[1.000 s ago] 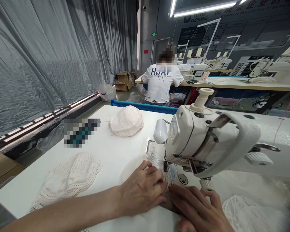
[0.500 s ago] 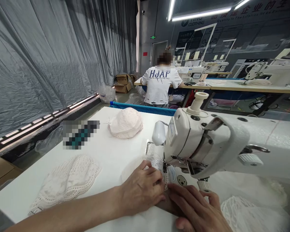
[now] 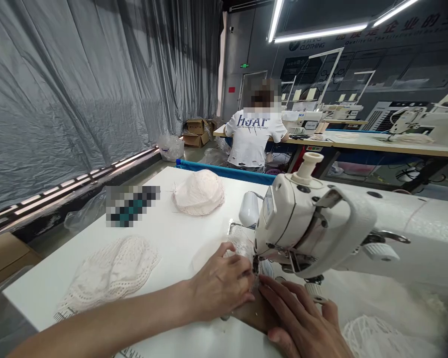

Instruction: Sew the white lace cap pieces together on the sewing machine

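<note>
1. A grey, silvery curtain [image 3: 97, 99] hangs in folds down the whole left side of the room.
2. A white work table [image 3: 164, 221] spreads across the foreground, with black ruler marks showing near its front edge.
3. A person in a white T-shirt [image 3: 252, 132] sits beyond the table, back to the camera, at another bench.
4. A white sewing machine [image 3: 321, 233] fills the right side of the table, its head pointing left.
5. A pale, scalloped eyelet piece [image 3: 112, 268] lies on the table's left, beyond the left forearm.
6. The right hand [image 3: 304, 315] lies in front of the machine, fingers stretched out and thumb apart, unclenched, fingertips near the needle area.
7. The left hand [image 3: 222, 286] bends its fingers down over pale lace; whether they pinch it or only press, I cannot tell.
8. A pale pink, cup-shaped piece [image 3: 199, 194] with frayed edges sits farther back, left of the machine.
9. That pale lace [image 3: 242, 243] lies on the table beside the presser foot [image 3: 256, 264], partly hidden by the left hand.
</note>
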